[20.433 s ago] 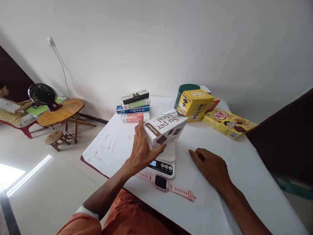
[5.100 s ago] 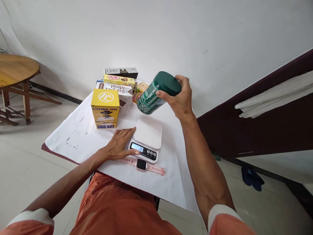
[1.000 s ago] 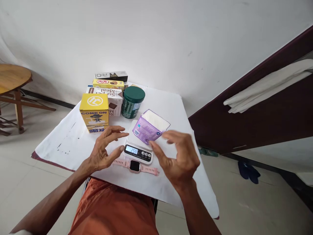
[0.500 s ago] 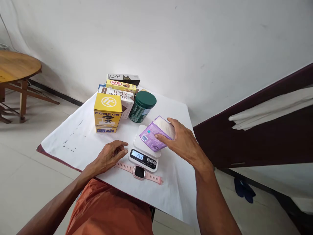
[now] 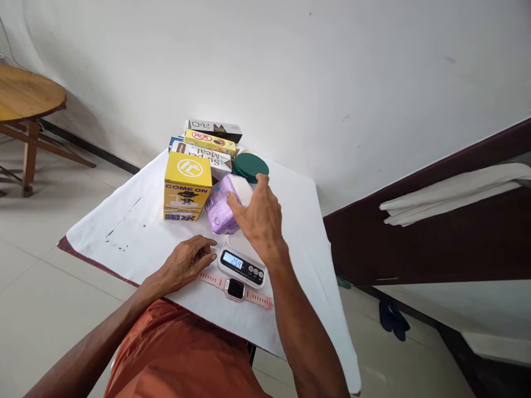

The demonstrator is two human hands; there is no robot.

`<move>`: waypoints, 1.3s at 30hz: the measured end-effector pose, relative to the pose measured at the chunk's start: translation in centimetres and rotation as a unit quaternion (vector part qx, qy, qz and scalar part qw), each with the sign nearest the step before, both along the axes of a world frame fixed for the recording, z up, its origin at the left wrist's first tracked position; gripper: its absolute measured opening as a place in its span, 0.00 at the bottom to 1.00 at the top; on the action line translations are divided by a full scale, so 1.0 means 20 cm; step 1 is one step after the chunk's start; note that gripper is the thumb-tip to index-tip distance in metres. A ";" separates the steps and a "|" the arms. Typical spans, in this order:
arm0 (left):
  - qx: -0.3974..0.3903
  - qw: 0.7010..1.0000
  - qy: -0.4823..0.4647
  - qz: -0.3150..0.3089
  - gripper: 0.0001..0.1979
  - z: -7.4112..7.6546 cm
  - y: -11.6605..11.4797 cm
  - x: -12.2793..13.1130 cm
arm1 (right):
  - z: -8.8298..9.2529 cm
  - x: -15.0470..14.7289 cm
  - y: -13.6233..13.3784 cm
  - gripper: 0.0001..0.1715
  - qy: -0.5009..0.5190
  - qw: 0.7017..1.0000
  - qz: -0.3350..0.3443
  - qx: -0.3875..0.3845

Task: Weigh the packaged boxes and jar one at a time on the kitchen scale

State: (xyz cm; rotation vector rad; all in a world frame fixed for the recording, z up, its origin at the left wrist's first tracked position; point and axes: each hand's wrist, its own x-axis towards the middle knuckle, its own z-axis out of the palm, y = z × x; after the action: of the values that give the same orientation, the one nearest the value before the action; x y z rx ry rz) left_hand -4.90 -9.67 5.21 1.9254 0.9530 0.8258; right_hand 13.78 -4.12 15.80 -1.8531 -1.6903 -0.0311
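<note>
My right hand (image 5: 263,224) grips a purple soft pack (image 5: 222,207) with a white end, perhaps tissues or pads. The pack tilts beside the yellow box, in front of the green-lidded jar (image 5: 250,166), which it partly hides. Below it sits a white digital kitchen scale (image 5: 241,270), its lit display reading about 254; my right hand and the pack cover part of its plate. On the tablecloth left of the scale rests my left hand (image 5: 186,261), empty, fingers loosely bent and thumb apart. Just in front of the scale lies a pink-strapped smartwatch (image 5: 236,289).
A yellow box (image 5: 186,188) stands in front of a white "Super Meal" box (image 5: 222,159), a slim yellow box (image 5: 211,142) and a black-and-white box (image 5: 215,130). White cloth (image 5: 103,221) covers the table, against the wall. A round wooden table (image 5: 33,91) stands left.
My right hand has moved the purple pack off the scale, leftward and away from me, to beside the yellow box. My left hand stays where it was.
</note>
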 end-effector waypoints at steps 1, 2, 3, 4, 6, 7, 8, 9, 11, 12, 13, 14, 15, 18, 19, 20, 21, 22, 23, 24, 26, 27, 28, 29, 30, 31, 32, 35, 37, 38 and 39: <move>0.000 1.000 0.002 -0.002 0.17 0.00 0.00 0.00 | -0.02 -0.02 0.01 0.33 -0.003 1.000 -0.001 0.005; 0.000 1.000 0.003 -0.004 0.17 0.00 0.00 0.00 | -0.03 -0.04 0.02 0.32 -0.003 1.000 -0.001 0.011; 0.000 1.000 0.005 -0.006 0.17 0.00 0.00 0.00 | -0.04 -0.06 0.03 0.31 -0.002 1.000 0.000 0.014; 0.000 1.000 0.007 -0.009 0.17 -0.01 0.00 -0.01 | -0.04 -0.07 0.04 0.31 -0.003 1.000 -0.002 0.012; 0.001 1.000 0.011 -0.015 0.17 -0.02 0.00 -0.01 | -0.02 -0.10 0.05 0.31 -0.009 1.000 -0.012 -0.003; 0.002 1.000 0.011 -0.017 0.17 -0.02 0.00 -0.01 | -0.01 -0.12 0.06 0.31 -0.014 1.000 -0.020 -0.015; 0.003 1.000 0.011 -0.018 0.17 -0.03 0.00 -0.01 | -0.01 -0.15 0.07 0.30 -0.019 0.999 -0.028 -0.026; 0.003 1.000 0.011 -0.018 0.17 -0.03 0.00 -0.01 | -0.02 -0.18 0.07 0.29 -0.023 0.998 -0.034 -0.037; 0.003 1.000 0.016 -0.014 0.17 -0.03 0.00 -0.01 | -0.05 -0.23 0.07 0.27 -0.031 0.997 -0.036 -0.055; 0.002 1.000 0.020 -0.014 0.16 -0.03 0.00 -0.01 | -0.07 -0.25 0.06 0.27 -0.032 0.997 -0.028 -0.063; 0.001 1.000 0.024 -0.015 0.16 -0.03 0.00 -0.01 | -0.10 -0.25 0.05 0.28 -0.028 0.997 -0.014 -0.068; 0.001 1.000 0.026 -0.016 0.16 -0.03 0.00 -0.01 | -0.13 -0.25 0.04 0.29 -0.019 0.997 0.005 -0.072; 0.001 0.999 0.027 -0.018 0.16 -0.03 0.00 -0.01 | -0.14 -0.23 0.02 0.31 -0.005 0.997 0.024 -0.072; 0.008 1.000 0.017 -0.022 0.17 -0.04 -0.01 -0.01 | -0.13 -0.10 0.00 0.39 0.039 0.997 0.026 -0.054; 0.010 1.000 0.014 -0.023 0.17 -0.05 0.00 -0.01 | -0.11 -0.04 0.00 0.42 0.049 0.998 0.006 -0.042; 0.011 1.000 0.013 -0.023 0.17 -0.05 0.00 -0.01 | -0.08 0.03 0.02 0.44 0.055 0.998 -0.019 -0.028; 0.011 1.000 0.012 -0.024 0.17 -0.06 0.00 -0.01 | -0.05 0.09 0.05 0.46 0.058 0.997 -0.039 -0.012; 0.011 1.000 0.011 -0.023 0.17 -0.06 0.00 -0.01 | -0.02 0.15 0.09 0.48 0.059 0.997 -0.047 0.003; 0.011 1.000 0.011 -0.023 0.17 -0.06 0.00 -0.01 | -0.01 0.21 0.14 0.50 0.058 0.997 -0.045 0.015; 0.010 1.000 0.011 -0.022 0.17 -0.06 0.00 -0.01 | 0.00 0.25 0.19 0.53 0.061 0.997 -0.039 0.020; 0.007 1.000 0.010 -0.019 0.17 -0.06 0.00 0.00 | 0.00 0.30 0.32 0.62 0.079 0.997 -0.023 0.002; 0.004 1.000 0.011 -0.017 0.17 -0.06 0.00 0.00 | -0.02 0.31 0.38 0.66 0.092 0.996 -0.015 -0.016; 0.001 1.000 0.012 -0.015 0.17 -0.06 0.00 0.00 | -0.03 0.31 0.44 0.68 0.103 0.994 -0.007 -0.033; -0.002 1.000 0.013 -0.012 0.17 -0.05 0.00 0.00 | -0.05 0.30 0.48 0.69 0.111 0.993 0.000 -0.046; -0.005 1.000 0.015 -0.011 0.17 -0.05 0.00 0.00 | -0.06 0.29 0.52 0.69 0.114 0.992 0.007 -0.052; -0.007 1.000 0.016 -0.010 0.18 -0.04 0.00 0.00 | -0.08 0.29 0.54 0.68 0.113 0.992 0.014 -0.053; -0.010 1.000 0.017 -0.010 0.18 -0.04 0.00 0.00 | -0.09 0.28 0.56 0.68 0.109 0.993 0.021 -0.050; -0.012 1.000 0.018 -0.008 0.18 -0.04 0.01 0.01 | -0.10 0.28 0.56 0.63 0.101 0.994 0.031 -0.034; -0.010 1.000 0.018 -0.004 0.17 -0.05 0.01 0.01 | -0.08 0.33 0.54 0.61 0.111 0.993 0.026 -0.013; -0.008 1.000 0.018 -0.003 0.17 -0.05 0.01 0.01 | -0.06 0.36 0.52 0.61 0.118 0.993 0.023 0.003; -0.006 1.000 0.018 -0.004 0.17 -0.06 0.01 0.01 | -0.04 0.40 0.49 0.61 0.123 0.992 0.019 0.022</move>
State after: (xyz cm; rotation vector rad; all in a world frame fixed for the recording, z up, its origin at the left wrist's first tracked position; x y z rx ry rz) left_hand -4.73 -9.42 4.11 1.9377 0.9688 0.7814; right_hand 21.86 5.64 15.04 -1.7139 -1.5407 0.1683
